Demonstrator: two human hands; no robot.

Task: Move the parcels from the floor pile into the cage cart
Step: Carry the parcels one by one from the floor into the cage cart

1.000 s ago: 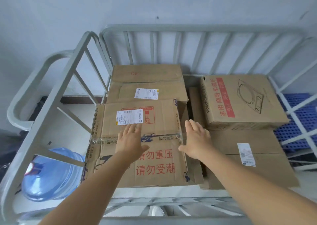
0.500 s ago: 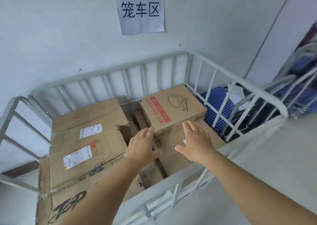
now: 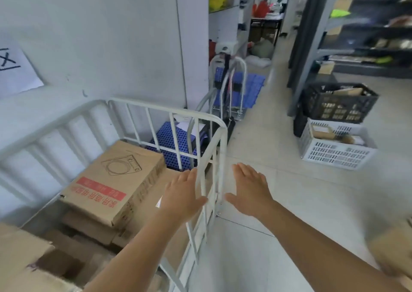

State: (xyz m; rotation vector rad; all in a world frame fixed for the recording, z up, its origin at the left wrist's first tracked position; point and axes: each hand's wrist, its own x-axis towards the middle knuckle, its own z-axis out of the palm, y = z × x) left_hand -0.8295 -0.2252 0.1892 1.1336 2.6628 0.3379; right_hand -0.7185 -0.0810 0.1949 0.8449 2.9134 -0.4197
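Both hands are empty, fingers spread flat. The left hand (image 3: 182, 197) hovers over the cage cart (image 3: 219, 149) at lower centre. The right hand (image 3: 250, 191) is outside its rail.

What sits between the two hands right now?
In the head view, the cage cart's white corner post stands between left hand and right hand; neither hand holds anything.

Cage rail splits the two hands, open floor on the right

The cage cart (image 3: 214, 135) side rail stands right between the left hand (image 3: 181, 194) and right hand (image 3: 250, 190), both empty with fingers out. Inside, the printed box (image 3: 111, 182) sits on other cardboard boxes (image 3: 89, 231), filling the cart floor by the far corner. Open above them though. The bare floor (image 3: 278, 202) right of the rail is free; stacked crates (image 3: 336, 124) and a folded trolley (image 3: 231, 91) crowd its far edges.
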